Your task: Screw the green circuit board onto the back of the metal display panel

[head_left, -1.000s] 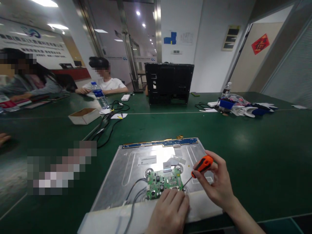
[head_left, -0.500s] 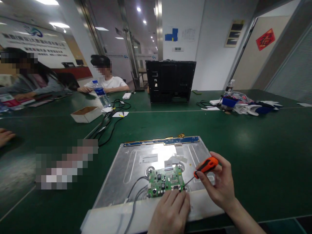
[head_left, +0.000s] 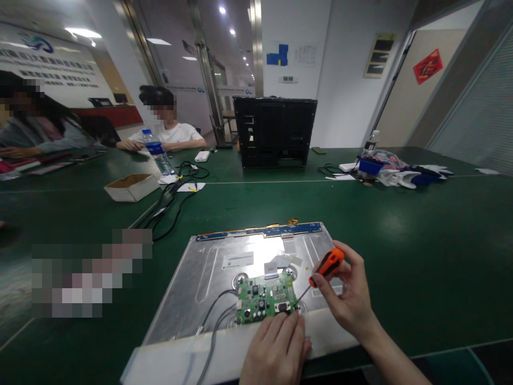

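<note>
My right hand [head_left: 350, 294] grips an orange-and-black screwdriver [head_left: 328, 264] by its handle, tilted down to the left. Its shaft reaches the lower right corner of a green circuit board [head_left: 264, 299], close to a connector. My left hand [head_left: 274, 345] rests at the board's lower edge, fingers bent and pressed together, fingertips beside the screwdriver tip. Whatever those fingers may hold is hidden. Beneath the board lies a silvery metal display panel [head_left: 180, 294] with a blue circuit strip [head_left: 260, 232] along its far edge. Dark cables [head_left: 216, 326] run from the board's left side.
A black monitor housing [head_left: 274, 131] stands upright across the green table [head_left: 420, 256]. Left of it are a water bottle [head_left: 157, 152], a white open box [head_left: 132, 187] and black cables [head_left: 172, 203]. Gloves and a blue container [head_left: 369, 167] lie right. Two people sit at the far left.
The view has shifted slightly, so most things appear a little further left. Both hands stay at the board, and the screwdriver tip remains at its lower right corner.
</note>
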`<state>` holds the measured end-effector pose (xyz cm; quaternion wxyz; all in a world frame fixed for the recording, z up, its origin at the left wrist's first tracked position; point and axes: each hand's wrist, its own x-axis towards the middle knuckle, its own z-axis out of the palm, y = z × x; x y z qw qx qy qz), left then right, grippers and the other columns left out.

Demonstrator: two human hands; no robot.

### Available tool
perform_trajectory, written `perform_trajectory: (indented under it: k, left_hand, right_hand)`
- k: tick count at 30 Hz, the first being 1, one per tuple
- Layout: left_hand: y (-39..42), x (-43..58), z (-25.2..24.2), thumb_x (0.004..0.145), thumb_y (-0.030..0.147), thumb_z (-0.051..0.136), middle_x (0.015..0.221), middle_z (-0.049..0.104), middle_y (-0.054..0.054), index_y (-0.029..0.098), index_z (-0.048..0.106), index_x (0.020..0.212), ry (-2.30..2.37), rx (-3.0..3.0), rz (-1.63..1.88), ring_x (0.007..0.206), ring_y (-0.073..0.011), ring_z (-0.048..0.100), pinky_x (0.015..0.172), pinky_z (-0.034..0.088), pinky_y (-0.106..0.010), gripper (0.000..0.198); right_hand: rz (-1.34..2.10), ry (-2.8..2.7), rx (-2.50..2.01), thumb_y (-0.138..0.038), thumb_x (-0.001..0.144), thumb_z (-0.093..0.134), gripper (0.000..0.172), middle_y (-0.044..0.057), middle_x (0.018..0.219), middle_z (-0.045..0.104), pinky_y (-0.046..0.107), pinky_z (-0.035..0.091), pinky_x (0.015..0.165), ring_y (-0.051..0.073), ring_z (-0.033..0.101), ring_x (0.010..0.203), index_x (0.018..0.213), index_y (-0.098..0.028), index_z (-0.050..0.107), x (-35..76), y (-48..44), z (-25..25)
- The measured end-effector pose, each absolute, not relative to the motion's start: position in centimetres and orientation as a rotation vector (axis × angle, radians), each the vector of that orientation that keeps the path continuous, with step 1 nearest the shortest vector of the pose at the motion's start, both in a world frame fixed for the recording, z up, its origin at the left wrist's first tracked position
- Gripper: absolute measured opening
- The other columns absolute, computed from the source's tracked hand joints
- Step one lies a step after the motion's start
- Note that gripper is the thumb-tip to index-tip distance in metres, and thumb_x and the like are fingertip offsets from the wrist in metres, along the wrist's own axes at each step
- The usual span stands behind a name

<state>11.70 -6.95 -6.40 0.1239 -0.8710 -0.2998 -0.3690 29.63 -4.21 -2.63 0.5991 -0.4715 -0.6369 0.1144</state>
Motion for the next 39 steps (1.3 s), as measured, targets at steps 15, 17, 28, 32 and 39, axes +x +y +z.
perform_trajectory:
  k: [15, 17, 28, 32, 39]
  left_hand:
    - [-7.2, 11.1, -7.2, 0.102, 0.016, 0.042, 0.101, 0.074, -0.01, 0.012, 0.069, 0.107, -0.876, -2.545, -1.069, 0.085, -0.0204, 0.069, 0.075, 0.053, -0.032, 0.028]
    - [-7.2, 11.0, -7.4, 0.101, 0.016, 0.043, 0.103, 0.074, -0.01, 0.012, 0.068, 0.109, -0.885, -2.551, -1.061, 0.086, -0.0206, 0.068, 0.076, 0.053, -0.033, 0.027]
    - [-7.5, 10.8, -7.6, 0.102, 0.018, 0.044, 0.109, 0.073, -0.01, 0.014, 0.068, 0.112, -0.944, -2.59, -0.996, 0.088, -0.0225, 0.067, 0.079, 0.051, -0.035, 0.027]
    - [-7.3, 10.8, -7.4, 0.102, 0.018, 0.042, 0.109, 0.073, -0.01, 0.014, 0.068, 0.112, -0.931, -2.604, -0.982, 0.089, -0.0225, 0.067, 0.078, 0.05, -0.035, 0.027]
    - [-7.3, 10.9, -7.3, 0.102, 0.018, 0.042, 0.105, 0.073, -0.011, 0.012, 0.067, 0.112, -0.94, -2.596, -1.002, 0.088, -0.0226, 0.067, 0.077, 0.052, -0.035, 0.028]
  right_hand:
    - [0.198, -1.478, -1.078, -0.022, 0.088, 0.064, 0.054, 0.0, 0.084, 0.066, 0.029, 0.057, 0.057, 0.016, 0.067, 0.064, 0.136, -0.023, 0.04, 29.8, -4.0, -2.9]
    - [0.202, -1.471, -1.096, -0.023, 0.087, 0.065, 0.054, 0.0, 0.084, 0.066, 0.03, 0.057, 0.059, 0.016, 0.067, 0.065, 0.136, -0.023, 0.04, 29.9, -4.0, -3.0]
    - [0.271, -1.531, -1.024, -0.018, 0.089, 0.062, 0.056, 0.001, 0.084, 0.067, 0.028, 0.057, 0.056, 0.016, 0.067, 0.065, 0.139, -0.024, 0.038, 29.8, -4.1, -2.8]
    - [0.271, -1.543, -0.986, -0.016, 0.088, 0.063, 0.056, 0.0, 0.082, 0.065, 0.027, 0.057, 0.056, 0.016, 0.067, 0.066, 0.138, -0.025, 0.038, 29.8, -4.2, -2.8]
    - [0.22, -1.6, -0.931, -0.014, 0.089, 0.06, 0.058, 0.001, 0.083, 0.064, 0.027, 0.058, 0.055, 0.016, 0.066, 0.065, 0.141, -0.025, 0.036, 29.7, -4.4, -2.5]
